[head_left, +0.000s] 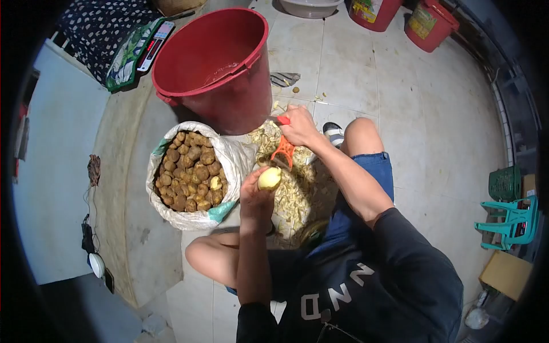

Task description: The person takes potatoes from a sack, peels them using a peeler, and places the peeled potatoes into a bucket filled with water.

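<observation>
My left hand [255,187] is closed around a pale, mostly peeled potato [270,179], held above the floor. Just up and to the right, my right hand [299,127] grips an orange peeler [284,150], its wide head pointing down toward the potato without touching it. A red piece [282,120] sticks out at the other side of that fist; whether it belongs to the peeler I cannot tell. Left of my hands stands an open white sack [229,150] full of brown, unpeeled potatoes [191,168], with one partly peeled potato [215,183] among them.
Peelings [291,203] cover the floor between my legs. A big red bucket [243,94] stands behind the sack, with a digital scale [154,47] beside it. Red pails [428,26] and a pale basin [310,8] are at the back; a turquoise stool [503,223] is far right.
</observation>
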`<state>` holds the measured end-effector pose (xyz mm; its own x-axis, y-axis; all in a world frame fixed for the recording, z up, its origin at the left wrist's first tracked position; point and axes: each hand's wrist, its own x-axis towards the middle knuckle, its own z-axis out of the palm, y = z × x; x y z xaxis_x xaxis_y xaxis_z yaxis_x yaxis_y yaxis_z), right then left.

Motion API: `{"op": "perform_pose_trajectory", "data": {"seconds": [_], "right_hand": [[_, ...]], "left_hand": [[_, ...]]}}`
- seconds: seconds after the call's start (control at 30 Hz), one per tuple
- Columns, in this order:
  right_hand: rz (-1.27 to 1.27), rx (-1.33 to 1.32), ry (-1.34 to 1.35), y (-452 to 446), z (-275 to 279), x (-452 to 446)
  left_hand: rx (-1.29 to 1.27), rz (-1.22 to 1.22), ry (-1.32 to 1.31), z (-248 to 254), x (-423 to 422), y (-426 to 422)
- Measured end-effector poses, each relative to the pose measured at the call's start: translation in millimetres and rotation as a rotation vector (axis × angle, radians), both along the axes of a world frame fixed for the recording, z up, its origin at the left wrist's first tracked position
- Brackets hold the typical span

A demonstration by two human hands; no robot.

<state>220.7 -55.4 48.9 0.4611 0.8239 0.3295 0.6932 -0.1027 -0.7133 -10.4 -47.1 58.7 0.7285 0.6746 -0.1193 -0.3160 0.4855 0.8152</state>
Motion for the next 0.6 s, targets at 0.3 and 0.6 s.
{"op": "perform_pose_trajectory", "data": {"seconds": [0.3,0.6], "right_hand": [[-0.062,-0.267,0.290,5,2,3],[-0.092,-0.309,0.277,-1,15,0]], "left_hand": [[-0.146,-0.005,-0.044,15,2,-3],[-0.362,-0.081,-0.228,16,1,-5]]}}
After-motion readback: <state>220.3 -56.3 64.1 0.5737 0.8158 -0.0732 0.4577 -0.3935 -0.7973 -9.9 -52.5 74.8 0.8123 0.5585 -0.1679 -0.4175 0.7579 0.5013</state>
